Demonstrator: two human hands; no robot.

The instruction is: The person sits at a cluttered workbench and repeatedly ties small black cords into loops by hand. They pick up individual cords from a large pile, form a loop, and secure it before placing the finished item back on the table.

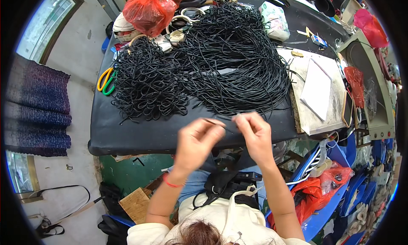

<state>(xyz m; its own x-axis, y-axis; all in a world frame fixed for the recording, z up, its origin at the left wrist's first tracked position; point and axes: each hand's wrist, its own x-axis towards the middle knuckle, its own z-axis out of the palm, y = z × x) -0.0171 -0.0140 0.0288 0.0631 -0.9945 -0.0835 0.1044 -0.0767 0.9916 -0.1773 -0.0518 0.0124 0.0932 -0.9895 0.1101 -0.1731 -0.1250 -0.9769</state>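
Over the front edge of the black-covered table, my left hand (pixel 197 138) is closed in a pinch, slightly blurred. A thin dark piece of cord (pixel 215 122) shows at its fingertips. My right hand (pixel 256 133) is close beside it, thumb and fingers pinched together; the strand between the two hands is hard to see against the black cover. Just beyond my hands lies a large heap of long black cords (pixel 246 83). To its left is a pile of black cord loops (pixel 148 83). Scissors (pixel 107 80) with yellow and green handles lie against that pile.
A red plastic bag (pixel 153 9) sits at the back left, and a white-green soft pack (pixel 274 22) behind the heap. On the right, a pale board (pixel 335 117) carries white paper (pixel 316 90). A blue bin (pixel 316 228) with red bags stands at lower right.
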